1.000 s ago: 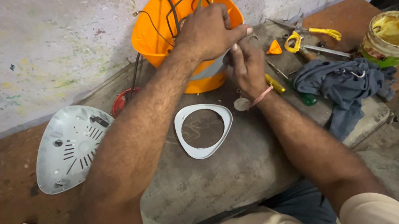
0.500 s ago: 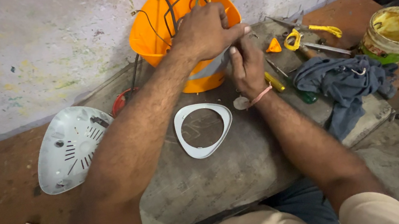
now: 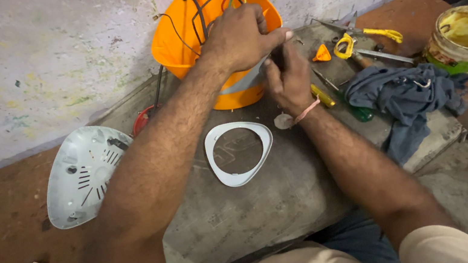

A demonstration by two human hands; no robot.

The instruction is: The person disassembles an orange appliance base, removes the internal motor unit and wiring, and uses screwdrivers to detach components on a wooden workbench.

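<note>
**Both hands busy at the rim of the orange shell**

The orange plastic shell [image 3: 185, 46] stands on the grey tabletop [image 3: 269, 206], tipped back toward the wall, with thin wires [image 3: 198, 8] looping out of its top. It looks like the body of a small machine that has been opened up. The step in hand seems to be work on a small part at the shell's lower right rim.

The left hand [image 3: 239, 39] lies over the shell's front. Its fingers [image 3: 258, 21] are curled and pressed together on the rim, and the thumb points toward the other hand. The right hand [image 3: 287, 75] is just below and touching it. Its fingers are bunched around something small and dark; I cannot tell what it is. The shell sits right under and behind both sets of fingers.

The next move likely calls for a steady hold on the shell and a careful, small turn or push with the right fingers.

Near the right wrist, toward the person, lies a white ring-shaped cover [image 3: 240, 152]. Far off to the left of the fingers is a white vented base plate [image 3: 84, 174]. To the right of the fingers are a yellow-handled screwdriver [image 3: 322, 94], a blue-grey rag [image 3: 403, 98], yellow-handled pliers [image 3: 364, 40] and a dirty tin [image 3: 467, 34].
</note>
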